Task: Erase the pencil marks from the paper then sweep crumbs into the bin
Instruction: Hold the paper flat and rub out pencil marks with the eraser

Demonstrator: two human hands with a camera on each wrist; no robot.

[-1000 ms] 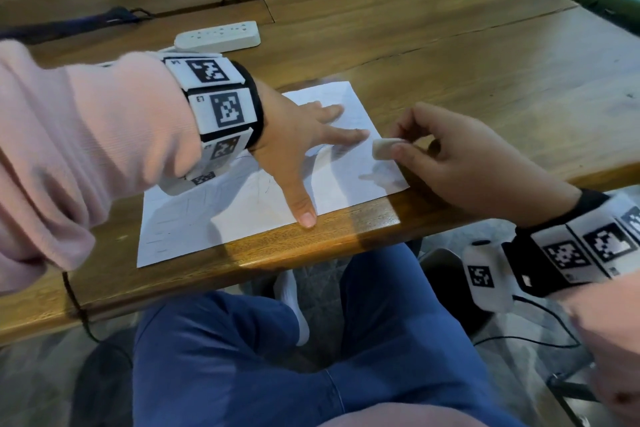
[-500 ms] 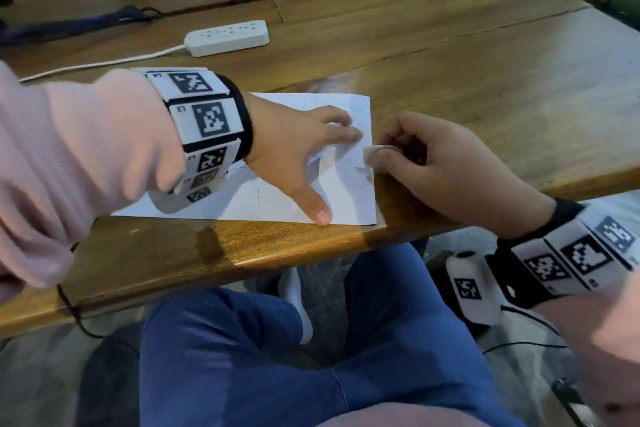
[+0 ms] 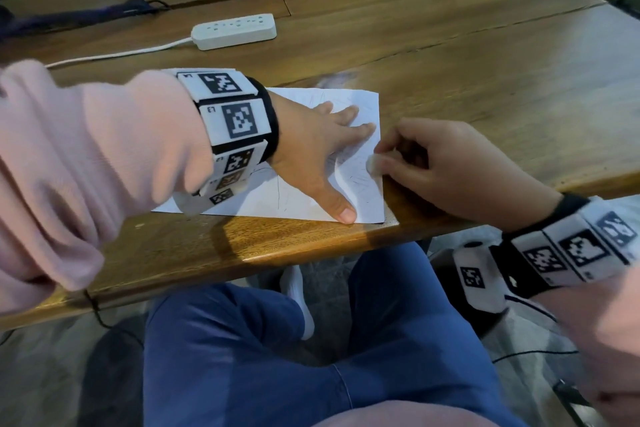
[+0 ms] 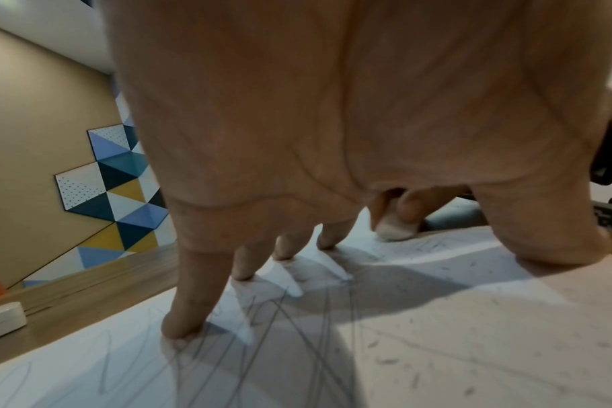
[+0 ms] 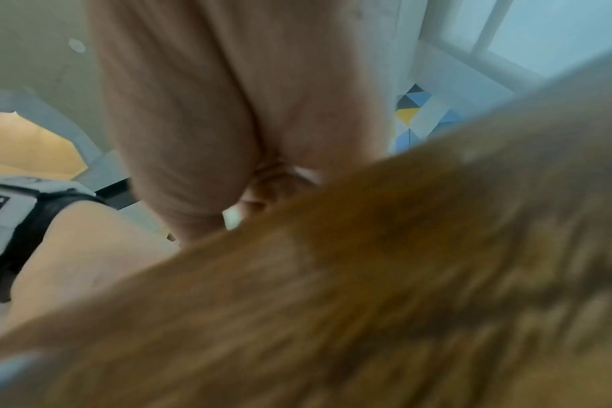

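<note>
A white sheet of paper with grey pencil scribbles lies near the front edge of the wooden table. My left hand presses flat on the sheet, fingers spread and thumb out toward the front edge. My right hand pinches a small white eraser and holds it against the paper's right edge. In the left wrist view my left fingers rest on the paper, with dark eraser crumbs scattered over it and the eraser just beyond. The right wrist view is blurred; a bit of the eraser shows.
A white power strip with its cable lies behind the paper. A dark strap lies at the table's far left. My blue-trousered legs are under the table's front edge. No bin is in view.
The paper has turned and slid; its right edge now lies square to the table's front edge. My right hand with the eraser has moved in onto that right edge. My left hand stays pressed on the sheet.
</note>
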